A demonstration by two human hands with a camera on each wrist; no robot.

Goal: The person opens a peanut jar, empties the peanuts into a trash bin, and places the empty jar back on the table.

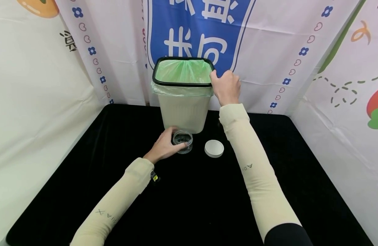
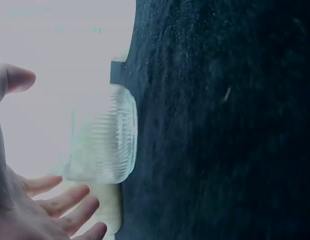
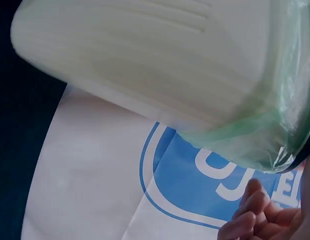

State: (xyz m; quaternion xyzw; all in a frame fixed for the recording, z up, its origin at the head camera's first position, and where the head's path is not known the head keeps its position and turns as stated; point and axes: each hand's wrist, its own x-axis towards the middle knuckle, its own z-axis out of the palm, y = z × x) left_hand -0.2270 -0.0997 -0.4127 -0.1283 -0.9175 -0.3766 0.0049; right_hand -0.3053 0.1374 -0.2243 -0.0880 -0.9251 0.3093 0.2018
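Note:
A pale trash can with a black rim and a green plastic liner is at the back of the black table. At the rim's right corner, my right hand grips the edge with the thumb; its other fingers are curled. In front of the can stands a clear, ribbed jar without a lid. My left hand is spread around it, thumb on the near side and fingers on the far side. The left wrist view shows these fingers fairly straight; firm contact cannot be made out.
A round white lid lies on the black tablecloth, to the right of the jar. Printed cloth curtains hang behind the table and along both sides. The can is close to the back curtain.

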